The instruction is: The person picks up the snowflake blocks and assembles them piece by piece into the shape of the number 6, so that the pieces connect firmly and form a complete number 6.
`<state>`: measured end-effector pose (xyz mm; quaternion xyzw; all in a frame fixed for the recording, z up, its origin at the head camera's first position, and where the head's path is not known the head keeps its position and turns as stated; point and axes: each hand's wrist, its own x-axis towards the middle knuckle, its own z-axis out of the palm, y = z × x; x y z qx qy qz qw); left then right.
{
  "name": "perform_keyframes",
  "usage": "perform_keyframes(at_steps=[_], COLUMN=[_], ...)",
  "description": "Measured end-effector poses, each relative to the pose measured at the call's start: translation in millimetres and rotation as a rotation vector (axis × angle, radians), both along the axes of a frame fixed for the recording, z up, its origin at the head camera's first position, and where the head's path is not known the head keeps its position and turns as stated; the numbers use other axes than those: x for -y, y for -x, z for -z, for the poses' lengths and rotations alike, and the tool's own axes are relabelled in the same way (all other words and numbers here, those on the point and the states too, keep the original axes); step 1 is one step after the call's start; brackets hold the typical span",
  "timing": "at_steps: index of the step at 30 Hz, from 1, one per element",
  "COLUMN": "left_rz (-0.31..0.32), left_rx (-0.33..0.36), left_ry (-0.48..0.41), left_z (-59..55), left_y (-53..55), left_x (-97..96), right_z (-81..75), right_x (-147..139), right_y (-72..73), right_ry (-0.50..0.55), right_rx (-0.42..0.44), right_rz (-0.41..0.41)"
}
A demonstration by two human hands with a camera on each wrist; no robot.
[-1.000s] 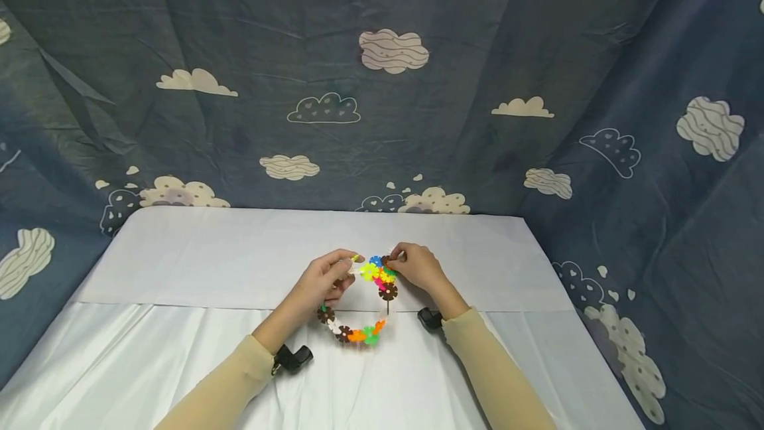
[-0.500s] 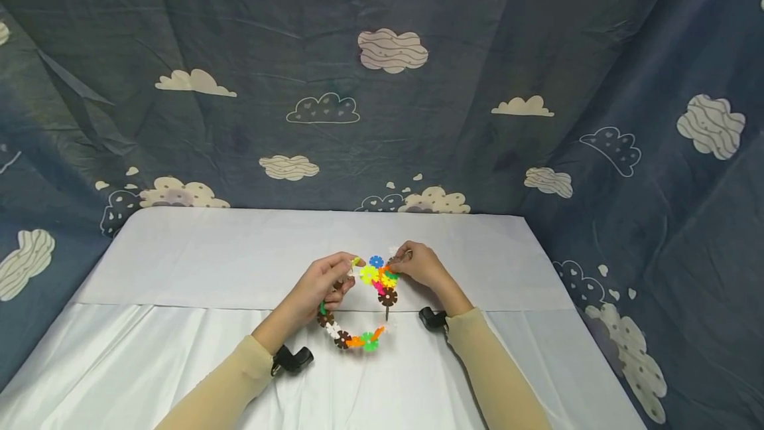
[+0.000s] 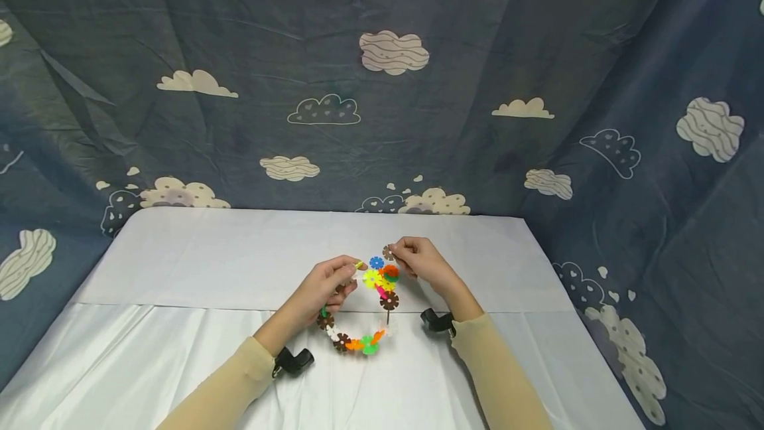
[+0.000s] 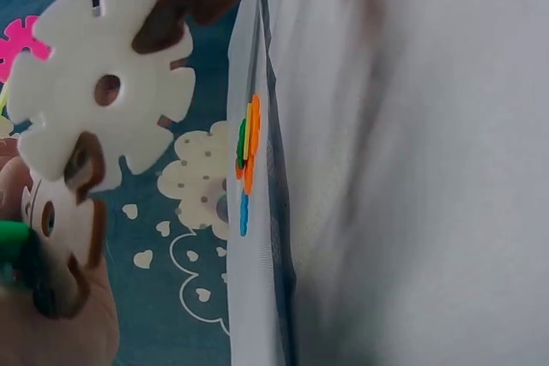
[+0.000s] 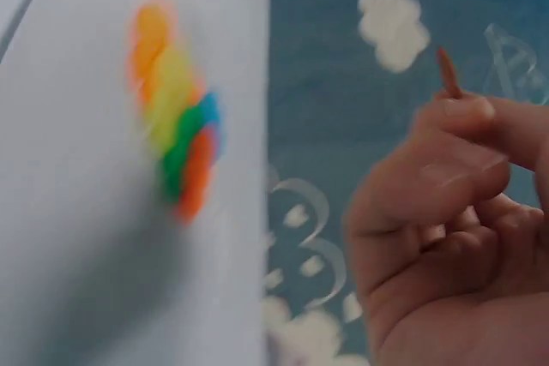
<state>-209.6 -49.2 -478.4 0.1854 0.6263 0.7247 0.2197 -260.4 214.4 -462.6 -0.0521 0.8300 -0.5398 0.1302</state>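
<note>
My left hand holds a curved chain of notched plastic snowflake discs in brown, white, orange, green and other colours. Close up in the left wrist view, a white snowflake disc of the chain hides part of that hand. Between thumb and forefinger, my right hand pinches a single brown snowflake disc; the right wrist view shows this brown disc edge-on above the fingertips. Just below that hand, loose snowflake discs in orange, green and yellow lie on the table, with a blue disc beside them.
A white cloth covers the table. Behind it hangs a dark blue curtain with cloud prints, which also runs along both sides. Each wrist wears a black camera.
My right hand has drawn up and to the right from the loose discs, with the brown disc pinched in it. The left hand and the chain have shifted slightly down.
</note>
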Motion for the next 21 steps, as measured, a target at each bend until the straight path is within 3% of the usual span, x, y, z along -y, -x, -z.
perform_keyframes(at_steps=[6,10,15,21], left_rz=[0.019,0.05,0.095,0.121], left_rx=[-0.022,-0.001,0.019,0.029], left_ry=[-0.038,-0.092,-0.146,-0.157], left_z=[0.8,0.1,-0.9,-1.4], left_y=[-0.4,-2.2,-4.8,-6.5], left_x=[-1.6,-2.7,-3.1,-4.2], right_z=[-34.3,-48.2,-55.1,-53.2], right_x=[21,31,39,42], right_y=[-26.0,-41.8,-52.5,-53.1], right_ry=[0.096,0.134,0.122,0.085], right_rx=[-0.135,-0.192,-0.228,-0.24], right_rz=[-0.012,-0.025,-0.021,-0.007])
